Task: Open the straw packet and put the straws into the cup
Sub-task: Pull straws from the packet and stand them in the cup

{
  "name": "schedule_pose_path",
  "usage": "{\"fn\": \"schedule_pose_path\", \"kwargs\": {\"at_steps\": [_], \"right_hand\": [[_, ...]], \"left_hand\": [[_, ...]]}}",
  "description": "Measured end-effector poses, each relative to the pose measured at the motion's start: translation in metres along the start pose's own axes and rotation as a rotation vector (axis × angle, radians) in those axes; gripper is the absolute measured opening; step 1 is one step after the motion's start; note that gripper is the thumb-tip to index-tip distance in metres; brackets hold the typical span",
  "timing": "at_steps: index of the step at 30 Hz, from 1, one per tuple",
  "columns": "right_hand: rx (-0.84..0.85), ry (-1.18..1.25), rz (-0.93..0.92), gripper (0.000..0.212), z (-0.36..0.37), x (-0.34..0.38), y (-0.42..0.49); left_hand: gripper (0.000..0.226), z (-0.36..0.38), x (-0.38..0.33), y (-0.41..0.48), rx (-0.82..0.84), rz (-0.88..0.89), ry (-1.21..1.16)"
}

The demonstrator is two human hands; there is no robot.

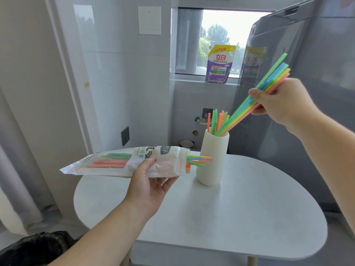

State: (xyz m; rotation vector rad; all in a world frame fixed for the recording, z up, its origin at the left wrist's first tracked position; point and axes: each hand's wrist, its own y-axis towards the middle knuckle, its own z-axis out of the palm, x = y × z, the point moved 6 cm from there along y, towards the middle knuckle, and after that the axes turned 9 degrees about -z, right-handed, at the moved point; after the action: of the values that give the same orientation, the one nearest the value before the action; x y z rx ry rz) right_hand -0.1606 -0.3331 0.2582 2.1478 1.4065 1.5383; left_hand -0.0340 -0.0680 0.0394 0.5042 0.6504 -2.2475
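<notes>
White tabletop (230, 217), ribbed cup (213, 166) near its back edge.
The right hand (284, 106) pinches straws (274, 75) in its grip, lower ends in the cup; the left hand (148, 185) grip clamps the straw packet (107, 162).

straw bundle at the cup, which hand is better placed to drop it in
Right: the right hand grips the straw bundle, lower ends in the ribbed cup; the left hand holds the straw packet.

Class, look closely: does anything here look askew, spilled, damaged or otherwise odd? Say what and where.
Nothing is spilled or damaged. The cup stands upright on the table. Only the straws in the right hand lean slanted into it, and straw ends poke from the open packet in the left hand.
</notes>
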Motion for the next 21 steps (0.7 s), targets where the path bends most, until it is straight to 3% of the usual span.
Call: {"fn": "schedule_pose_path", "kwargs": {"at_steps": [7, 14, 21], "right_hand": [[0.128, -0.098, 0.039, 0.017, 0.048, -0.005, 0.037], [0.294, -0.357, 0.040, 0.037, 0.092, -0.015, 0.055], [0.262, -0.362, 0.047, 0.040, 0.097, -0.028, 0.052]], "left_hand": [[0.034, -0.001, 0.001, 0.000, -0.009, -0.005, 0.000], [0.033, -0.003, 0.002, 0.004, -0.012, -0.014, -0.008], [0.033, -0.002, 0.004, 0.003, 0.002, -0.020, -0.001]]}}
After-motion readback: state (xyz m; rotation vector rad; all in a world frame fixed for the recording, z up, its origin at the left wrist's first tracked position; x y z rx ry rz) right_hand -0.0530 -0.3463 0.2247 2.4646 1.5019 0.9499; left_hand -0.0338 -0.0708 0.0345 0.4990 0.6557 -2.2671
